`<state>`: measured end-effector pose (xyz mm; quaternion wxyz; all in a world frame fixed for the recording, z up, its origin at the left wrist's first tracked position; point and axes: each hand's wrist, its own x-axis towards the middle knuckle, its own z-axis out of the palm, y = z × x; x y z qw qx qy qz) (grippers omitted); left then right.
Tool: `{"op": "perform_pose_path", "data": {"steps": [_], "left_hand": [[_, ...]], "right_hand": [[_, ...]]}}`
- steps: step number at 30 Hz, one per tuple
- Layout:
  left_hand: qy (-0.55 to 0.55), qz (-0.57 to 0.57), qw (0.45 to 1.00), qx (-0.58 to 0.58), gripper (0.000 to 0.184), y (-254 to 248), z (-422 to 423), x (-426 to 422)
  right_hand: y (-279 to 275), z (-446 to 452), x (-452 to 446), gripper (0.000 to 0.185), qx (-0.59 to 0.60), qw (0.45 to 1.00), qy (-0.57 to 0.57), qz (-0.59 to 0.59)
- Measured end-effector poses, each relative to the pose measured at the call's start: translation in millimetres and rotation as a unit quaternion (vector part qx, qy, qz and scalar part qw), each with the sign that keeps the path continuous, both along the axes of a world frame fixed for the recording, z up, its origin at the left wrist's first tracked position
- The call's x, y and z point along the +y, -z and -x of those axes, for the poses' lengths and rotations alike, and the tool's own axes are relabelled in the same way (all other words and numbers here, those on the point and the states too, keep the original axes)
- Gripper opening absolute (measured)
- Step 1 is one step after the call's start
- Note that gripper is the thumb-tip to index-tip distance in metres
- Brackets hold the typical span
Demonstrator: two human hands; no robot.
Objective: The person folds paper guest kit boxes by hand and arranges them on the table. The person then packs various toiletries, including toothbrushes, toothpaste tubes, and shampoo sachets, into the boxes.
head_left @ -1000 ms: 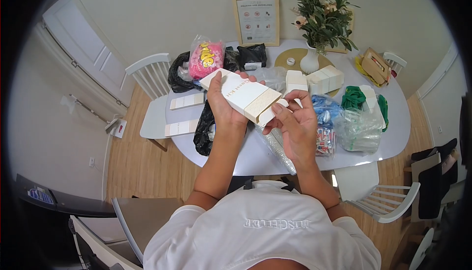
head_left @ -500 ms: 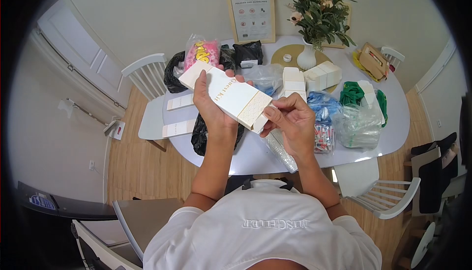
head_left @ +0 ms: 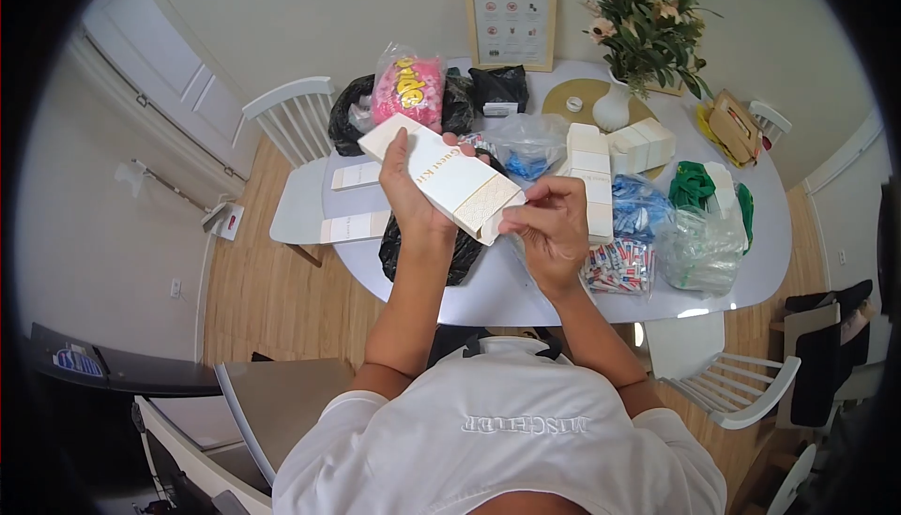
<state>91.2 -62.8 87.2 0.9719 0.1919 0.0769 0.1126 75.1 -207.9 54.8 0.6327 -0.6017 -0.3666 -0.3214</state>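
Observation:
A slim white "Guest Kit" carton (head_left: 450,175) with a gold-patterned band is held tilted above the table. My left hand (head_left: 413,187) is wrapped round its middle, thumb on the printed face and fingers along the far edge. At the carton's lower right end, my right hand (head_left: 552,234) pinches the end flap between thumb and fingers. The inside of the carton cannot be seen. Two similar white cartons (head_left: 355,227) lie on the table left of my hands. More stacked cartons (head_left: 589,177) are beyond my right hand.
On the white table (head_left: 526,304) are a pink bag (head_left: 408,93), black plastic bags (head_left: 450,257), a packet of small tubes (head_left: 619,268), blue packets (head_left: 641,205), clear plastic bags (head_left: 699,250) and a vase (head_left: 614,105). White chairs (head_left: 727,384) stand around it.
My right hand has shifted slightly at the carton's end, its fingers still on the flap. My left hand keeps its hold. The table's contents appear farther right as the camera view turns.

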Motion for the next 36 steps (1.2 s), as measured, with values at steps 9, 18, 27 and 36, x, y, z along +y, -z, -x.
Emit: {"op": "perform_pose_path", "data": {"steps": [9,18,27,36], "left_hand": [[-0.003,0.014,0.999,0.049,0.031,2.0,-0.4,38.9],[-0.022,-0.004,0.999,0.035,0.030,30.5,-6.4,85.1],[-0.203,-0.062,0.971,0.112,0.032,142.9,7.9,165.1],[-0.284,-0.541,0.527,0.591,0.045,283.9,38.6,296.0]], "right_hand": [[-1.4,-18.6,32.0,0.022,-0.065,0.990,-0.040,0.123],[5.9,-32.9,88.2,0.047,0.196,0.967,-0.166,0.005],[80.6,-54.3,170.2,0.052,0.310,0.838,-0.248,0.375],[140.5,-99.5,267.7,0.055,0.270,0.876,-0.145,0.373]]}}
